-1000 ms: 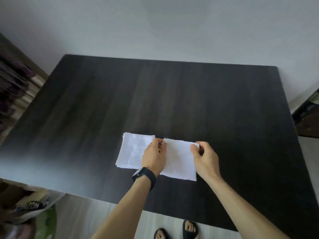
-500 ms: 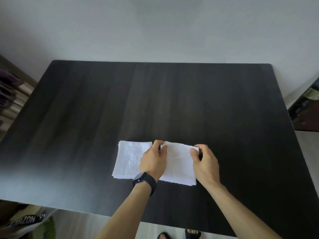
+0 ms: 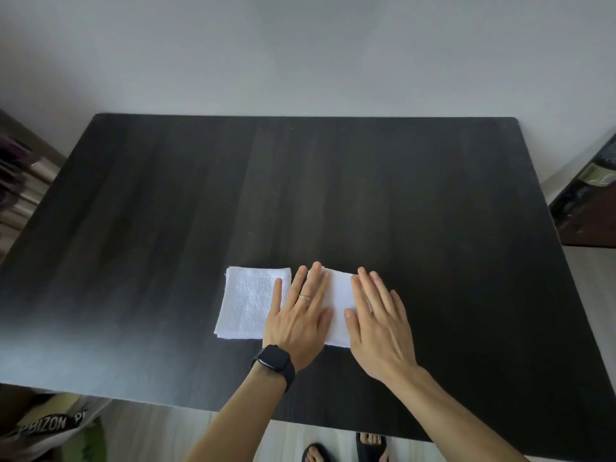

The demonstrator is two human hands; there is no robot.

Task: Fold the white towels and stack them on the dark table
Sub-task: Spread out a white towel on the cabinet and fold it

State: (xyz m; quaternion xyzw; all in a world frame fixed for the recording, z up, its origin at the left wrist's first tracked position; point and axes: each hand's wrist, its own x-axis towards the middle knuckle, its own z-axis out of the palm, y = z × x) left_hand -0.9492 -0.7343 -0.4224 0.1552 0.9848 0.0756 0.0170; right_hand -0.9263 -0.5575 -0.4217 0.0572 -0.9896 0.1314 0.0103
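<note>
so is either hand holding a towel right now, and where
Nothing is gripped. The left hand and right hand both lie flat, fingers straight, pressing down on top of the right-hand folded towel.

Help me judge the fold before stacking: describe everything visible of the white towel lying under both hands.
The towel is white, soft terry-looking cloth, folded into a small rectangle lying flat on the dark table near its front edge. The left hand lies flat with straight fingers on its left part, the right hand likewise on its right part, so only the middle strip and far edge show. A second folded towel lies just to its left; whether they touch is hidden.
</note>
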